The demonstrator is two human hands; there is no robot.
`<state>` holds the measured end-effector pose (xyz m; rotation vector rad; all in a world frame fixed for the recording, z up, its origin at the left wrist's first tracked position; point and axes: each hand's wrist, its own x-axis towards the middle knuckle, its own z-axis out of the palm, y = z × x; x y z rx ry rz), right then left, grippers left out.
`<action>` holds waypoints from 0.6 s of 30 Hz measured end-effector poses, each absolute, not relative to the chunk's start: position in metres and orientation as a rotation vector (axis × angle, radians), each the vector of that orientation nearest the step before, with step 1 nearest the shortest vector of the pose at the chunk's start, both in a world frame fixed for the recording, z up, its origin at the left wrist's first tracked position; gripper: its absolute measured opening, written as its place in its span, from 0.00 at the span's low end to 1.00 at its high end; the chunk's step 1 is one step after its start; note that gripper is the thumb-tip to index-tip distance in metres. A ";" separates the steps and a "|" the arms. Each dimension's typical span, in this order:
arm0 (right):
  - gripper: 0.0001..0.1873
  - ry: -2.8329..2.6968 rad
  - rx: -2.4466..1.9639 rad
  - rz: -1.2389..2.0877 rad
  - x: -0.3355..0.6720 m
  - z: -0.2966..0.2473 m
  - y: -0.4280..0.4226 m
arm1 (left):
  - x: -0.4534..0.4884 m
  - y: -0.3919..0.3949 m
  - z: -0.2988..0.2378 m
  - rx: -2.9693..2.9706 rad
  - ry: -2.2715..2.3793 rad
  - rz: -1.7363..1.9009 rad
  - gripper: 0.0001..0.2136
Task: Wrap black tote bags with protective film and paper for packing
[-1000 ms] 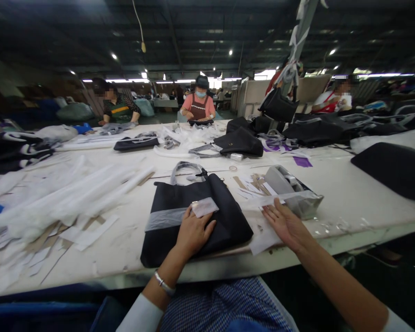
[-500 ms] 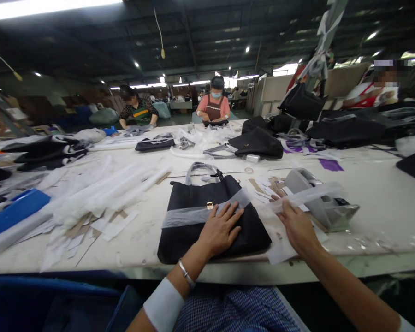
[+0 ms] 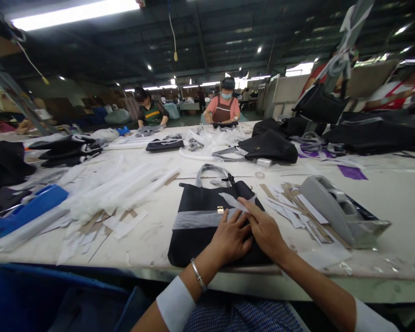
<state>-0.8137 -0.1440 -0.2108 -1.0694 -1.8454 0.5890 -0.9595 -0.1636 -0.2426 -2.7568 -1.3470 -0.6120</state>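
A black handbag (image 3: 197, 242) lies flat before me, its wrapped handles (image 3: 210, 170) pointing away. Across its front runs a translucent white wrapping strip (image 3: 195, 220), just beneath a gold clasp (image 3: 220, 210). My left hand (image 3: 231, 235) rests on the bag with its fingers stretched out, pressing on the strip. Beside it, partly over its fingertips, my right hand (image 3: 263, 226) pinches a loose translucent strip (image 3: 232, 201) that reaches toward the clasp. Whether the two strips are one piece is hidden by my hands.
Right of the bag stand a grey tape dispenser (image 3: 335, 207) and scattered card strips (image 3: 293, 207). To the left lie white foam wrap (image 3: 124, 193) and a blue dispenser (image 3: 31, 207). More black bags (image 3: 269, 145) lie farther back. Co-workers (image 3: 224, 106) sit across the table.
My right hand has moved left from beside the grey dispenser onto the bag, bringing the loose strip with it. My left hand stays on the bag. The whole view has shifted slightly.
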 end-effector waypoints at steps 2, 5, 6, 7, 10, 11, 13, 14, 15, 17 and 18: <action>0.20 -1.760 -1.079 0.593 -0.809 -0.210 -0.143 | -0.960 -0.163 -0.244 -2.767 -1.335 -0.643 0.21; 0.19 -1.374 -1.009 0.732 -0.795 -0.202 -0.135 | -0.961 -0.162 -0.244 -2.818 -1.292 -0.677 0.24; 0.19 -1.219 -0.951 0.802 -0.791 -0.199 -0.131 | -0.961 -0.161 -0.243 -2.840 -1.277 -0.682 0.24; 0.19 -1.075 -0.896 0.866 -0.786 -0.195 -0.126 | -0.962 -0.160 -0.242 -2.862 -1.261 -0.686 0.25; 0.15 -0.811 -0.841 0.961 -0.777 -0.185 -0.115 | -0.964 -0.159 -0.240 -2.909 -1.211 -0.685 0.27; 0.14 -0.777 -0.851 0.973 -0.776 -0.183 -0.113 | -0.965 -0.159 -0.239 -2.916 -1.195 -0.680 0.26; 0.13 -0.758 -0.858 0.992 -0.775 -0.179 -0.110 | -0.965 -0.159 -0.238 -2.920 -1.168 -0.663 0.25; 0.12 -0.765 -0.856 1.001 -0.775 -0.178 -0.108 | -0.966 -0.159 -0.238 -2.921 -1.158 -0.658 0.24; 0.12 -0.772 -0.853 1.010 -0.775 -0.177 -0.107 | -0.966 -0.159 -0.237 -2.927 -1.146 -0.651 0.24; 0.12 -0.774 -0.853 1.034 -0.775 -0.176 -0.103 | -0.966 -0.159 -0.236 -2.950 -1.114 -0.644 0.23; 0.12 -0.765 -0.855 1.046 -0.774 -0.175 -0.101 | -0.966 -0.159 -0.235 -2.963 -1.096 -0.642 0.22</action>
